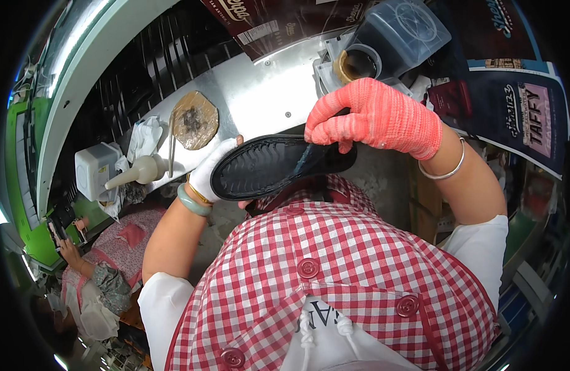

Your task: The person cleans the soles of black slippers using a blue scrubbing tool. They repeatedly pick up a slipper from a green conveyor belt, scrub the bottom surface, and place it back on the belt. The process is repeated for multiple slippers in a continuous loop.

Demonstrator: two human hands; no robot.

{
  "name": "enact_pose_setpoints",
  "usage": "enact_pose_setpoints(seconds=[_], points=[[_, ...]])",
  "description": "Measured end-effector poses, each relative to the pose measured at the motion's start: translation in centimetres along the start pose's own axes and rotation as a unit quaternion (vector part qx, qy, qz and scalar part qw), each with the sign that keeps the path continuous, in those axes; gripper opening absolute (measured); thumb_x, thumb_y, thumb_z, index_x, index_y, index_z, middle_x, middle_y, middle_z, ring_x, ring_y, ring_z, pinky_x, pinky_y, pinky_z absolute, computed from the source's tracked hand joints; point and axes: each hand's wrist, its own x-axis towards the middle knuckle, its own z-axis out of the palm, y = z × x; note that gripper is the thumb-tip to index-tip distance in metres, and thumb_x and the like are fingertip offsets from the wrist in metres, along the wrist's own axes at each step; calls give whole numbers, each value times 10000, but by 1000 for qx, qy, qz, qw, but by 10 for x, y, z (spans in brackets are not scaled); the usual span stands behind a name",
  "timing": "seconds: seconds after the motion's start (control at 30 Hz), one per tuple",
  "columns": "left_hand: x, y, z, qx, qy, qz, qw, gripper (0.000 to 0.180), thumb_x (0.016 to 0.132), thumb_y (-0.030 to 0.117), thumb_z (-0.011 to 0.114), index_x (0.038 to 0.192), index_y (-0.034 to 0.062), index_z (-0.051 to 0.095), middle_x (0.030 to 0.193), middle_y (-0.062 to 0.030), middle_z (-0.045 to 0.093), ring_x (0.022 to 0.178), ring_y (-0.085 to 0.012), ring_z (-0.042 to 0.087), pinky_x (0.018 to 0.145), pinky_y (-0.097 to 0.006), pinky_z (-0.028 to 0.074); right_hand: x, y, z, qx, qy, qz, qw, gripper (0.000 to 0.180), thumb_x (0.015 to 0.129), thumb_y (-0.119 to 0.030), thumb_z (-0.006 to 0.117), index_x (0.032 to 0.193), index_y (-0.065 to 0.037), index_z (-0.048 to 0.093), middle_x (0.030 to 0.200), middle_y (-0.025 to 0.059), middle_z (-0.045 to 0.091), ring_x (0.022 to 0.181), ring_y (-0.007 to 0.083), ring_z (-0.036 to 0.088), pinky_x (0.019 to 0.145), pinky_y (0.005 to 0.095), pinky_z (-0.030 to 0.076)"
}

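Note:
A black shoe sole [254, 170] lies tilted across the front of my body, its ridged, hollowed face turned up. My left hand [204, 176], in a white glove with bare fingertips, grips the sole at its left end; most of its fingers are hidden beneath. Above the sole's right part, my right hand [381, 120] in a coral knitted glove is closed in a pinch, fingertips at the upper edge. A small dark piece shows behind those fingers, too hidden to name. Just below the fingertips, a shiny bluish streak [302, 157] crosses the sole.
On the pale bench [260, 93] ahead are a round tape-wrapped pad [195, 120], crumpled tissue [144, 137], a beige nozzle bottle [140, 171] and a white plastic container [94, 170]. A translucent container [408, 34] stands beyond my right hand. A co-worker [106, 272] is at lower left.

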Motion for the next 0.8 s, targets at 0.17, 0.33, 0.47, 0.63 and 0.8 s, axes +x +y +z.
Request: enact_pose_setpoints(seconds=[0.17, 0.33, 0.47, 0.63, 0.8], points=[[-4, 0, 8, -4, 37, 2, 999, 615, 899, 494, 349, 1153, -38, 527, 858, -225, 646, 432, -335, 568, 323, -387, 451, -9, 11, -7, 5, 28, -2, 1000, 211, 800, -200, 625, 908, -25, 676, 780, 34, 654, 617, 103, 582, 592, 226, 468], [-6, -2, 16, -40, 82, 79, 993, 614, 910, 500, 325, 1180, -21, 506, 1009, -214, 622, 620, -322, 634, 397, -389, 496, -18, 25, -15, 119, 144, -22, 982, 253, 802, -249, 637, 899, -18, 672, 764, 28, 643, 555, 78, 567, 522, 193, 429], [16, -8, 9, -13, -79, 194, 978, 594, 920, 505, 286, 1227, 36, 484, 1014, -186, 615, 608, -292, 609, 485, -377, 505, -6, 13, 12, 206, 176, -59, 961, 233, 809, -231, 661, 936, -35, 665, 710, 0, 618, 542, 40, 561, 459, 161, 380], [18, -10, 18, -10, -79, 221, 972, 589, 921, 506, 289, 1249, 52, 473, 1003, -176, 618, 630, -290, 614, 489, -379, 512, 18, 19, 32, 180, 182, -65, 964, 210, 822, -199, 645, 962, -43, 662, 704, 7, 620, 547, 48, 561, 472, 173, 388], [8, -20, 8, -37, -63, 268, 961, 577, 933, 482, 299, 1239, 23, 468, 1004, -175, 616, 692, -294, 634, 583, -391, 538, 4, 18, 9, 195, 291, -94, 932, 228, 840, -212, 642, 967, -22, 650, 652, 25, 606, 515, 22, 513, 466, 150, 353]])
